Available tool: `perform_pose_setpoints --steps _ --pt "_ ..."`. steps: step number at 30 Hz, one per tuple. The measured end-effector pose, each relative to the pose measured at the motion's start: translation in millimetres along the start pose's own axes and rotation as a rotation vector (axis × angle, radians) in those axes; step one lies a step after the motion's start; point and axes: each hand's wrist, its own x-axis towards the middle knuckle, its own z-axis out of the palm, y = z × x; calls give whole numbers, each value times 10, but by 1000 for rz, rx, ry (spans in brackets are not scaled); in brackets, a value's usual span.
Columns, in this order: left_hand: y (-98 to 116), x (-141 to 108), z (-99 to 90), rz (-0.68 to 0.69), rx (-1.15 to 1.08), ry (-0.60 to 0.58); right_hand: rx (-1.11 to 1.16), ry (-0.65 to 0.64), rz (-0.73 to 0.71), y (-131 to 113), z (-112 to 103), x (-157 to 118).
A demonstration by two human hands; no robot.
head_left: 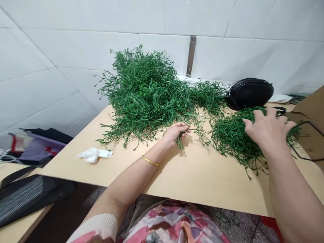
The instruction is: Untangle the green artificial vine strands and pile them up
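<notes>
A large heap of thin green strands (149, 91) with small knobbed ends lies on the light wooden table (202, 182), against the wall. My left hand (179, 132) is closed around a few green strands near the table's middle, in front of that heap. On the right is a smaller green pile (234, 135). My right hand (269, 126) is over its right part, fingers spread, with nothing visibly gripped.
Behind the right pile sits a black pouch (250, 92). A crumpled white tissue (95, 155) is on the table's left. At the far right stands a brown cardboard piece (312, 118) with a dark thin frame by it. A metal bracket (191, 55) is on the wall.
</notes>
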Motion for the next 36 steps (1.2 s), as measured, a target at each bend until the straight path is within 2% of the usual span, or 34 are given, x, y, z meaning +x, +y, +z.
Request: perform_pose_setpoints --steps 4,7,9,11,13,16,18,23,25,28,36 --pt "-2 -105 -127 -70 -15 -104 -126 -129 59 -75 -182 45" --pt "-63 -180 -226 -168 2 -74 -105 -148 -6 -164 -310 72" --pt "-106 -200 -251 -192 -6 -65 96 -167 -135 -286 -349 21" --pt "-143 -198 -235 -209 13 -85 406 -192 -276 -450 -341 -84" --pt "-173 -190 -198 -226 75 -98 645 -164 -365 -621 -283 -213" --pt "-195 -192 -158 -215 150 -75 778 -150 -429 -796 -123 -370" --pt "-189 -204 -158 -199 172 -59 834 -177 -354 -833 4 -424" --pt "-155 -224 -187 -200 204 -79 1162 -304 140 -794 248 -425" --pt "-158 -227 -186 -194 204 -89 1296 -330 264 -792 300 -416" --pt "-168 -239 -178 -167 219 -96 1371 -324 334 -814 344 -432" --pt "-183 -233 -202 -148 226 -114 1391 -281 350 -807 406 -503"
